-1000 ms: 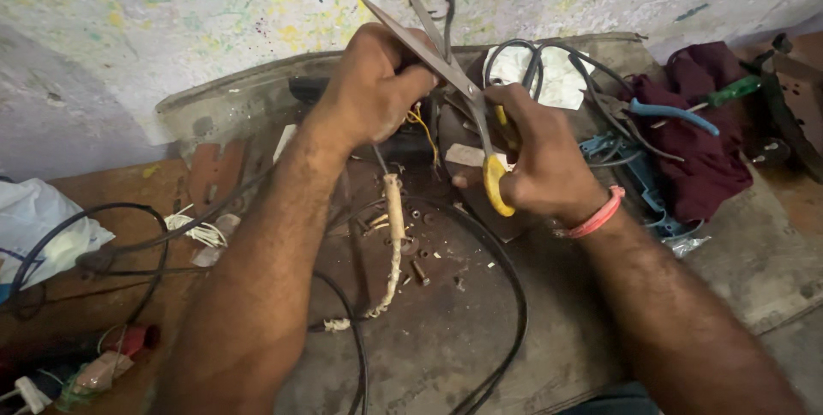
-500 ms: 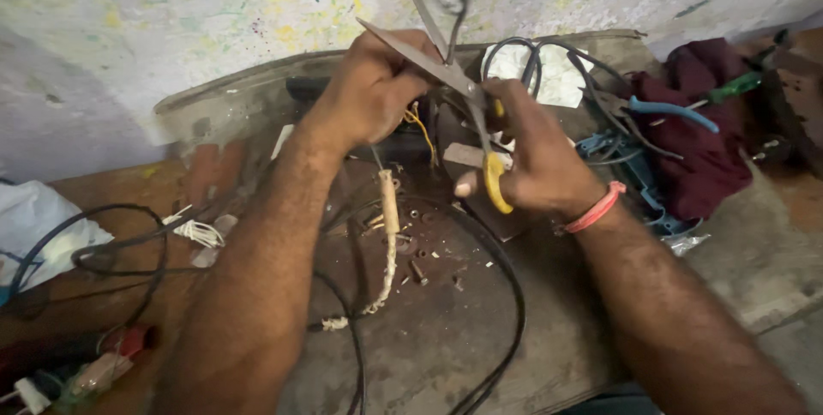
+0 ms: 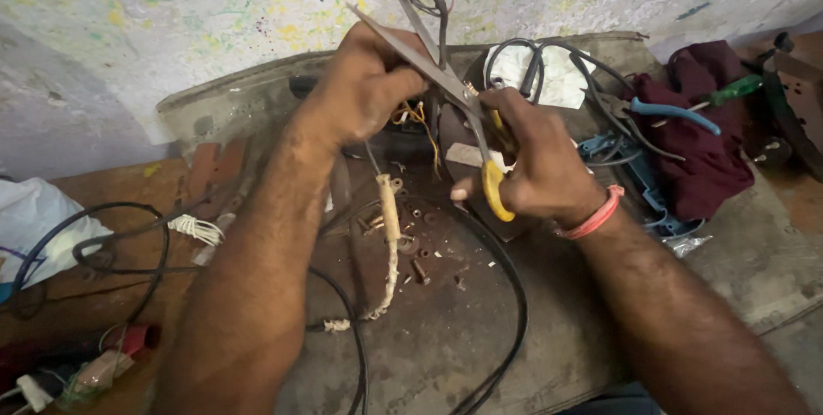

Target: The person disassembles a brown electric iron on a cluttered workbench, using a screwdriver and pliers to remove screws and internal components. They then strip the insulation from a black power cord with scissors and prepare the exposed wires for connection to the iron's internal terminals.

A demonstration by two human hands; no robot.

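Right hand: the right hand [image 3: 536, 171] was wrapped around the yellow handle of the scissors [image 3: 446, 81], fingers curled tight on it, a pink band [image 3: 591, 219] around the wrist.
Scissors: the blades stood spread apart, pointing up and away from that grip toward the paint-spattered wall [image 3: 214, 12]; the dark finger loop rose just above the knuckles.
Left hand: the left hand [image 3: 364, 89] was closed, thumb and fingertips pinched on something small right against the lower blade, just left of the right hand's grip; what it pinched was too hidden to tell.
Thin wires: yellow and orange wires [image 3: 420, 119] showed between the two hands, just under the left fingers.
Braided cord: a pale cloth-covered cord [image 3: 390, 252] hung down from below the left hand and trailed across the workbench [image 3: 446, 338] beneath both wrists.
Black cable: a black cable [image 3: 514, 295] curved down under the right hand toward the near edge of the bench.
Screws: small screws and bits [image 3: 420, 269] lay scattered directly below the grip.
Pliers: blue-handled pliers [image 3: 677, 113] lay to the right of the right hand, on a dark red cloth [image 3: 703, 149], with a green-handled screwdriver [image 3: 737, 87] beside them.
Far left: a loop of dark cable [image 3: 94, 248] and a white bag [image 3: 34, 218] sat well apart from the hands.
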